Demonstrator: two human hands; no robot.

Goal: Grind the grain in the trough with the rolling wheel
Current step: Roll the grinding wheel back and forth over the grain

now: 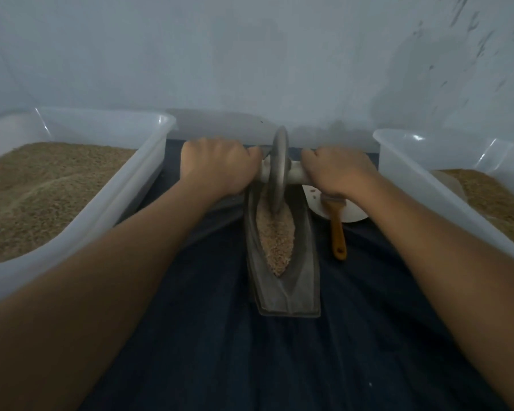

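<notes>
Here the rolling wheel [278, 170] stands upright at the far end of the grain-filled trough [304, 277] on the dark tabletop [220, 336], its axle clasped by the left hand [217, 166] and right hand [339, 170], each grip curled tight, between two grain tubs [149, 161].

A plain, dim grain-processing workroom, more workshop than kitchen.
You worked against a bare, scuffed pale wall [250, 54], over a dark cloth [250, 366], flanked by two translucent plastic tubs [107, 185] [428, 179] of bulk grain, with a hand grinding trough [306, 262] between them.
</notes>
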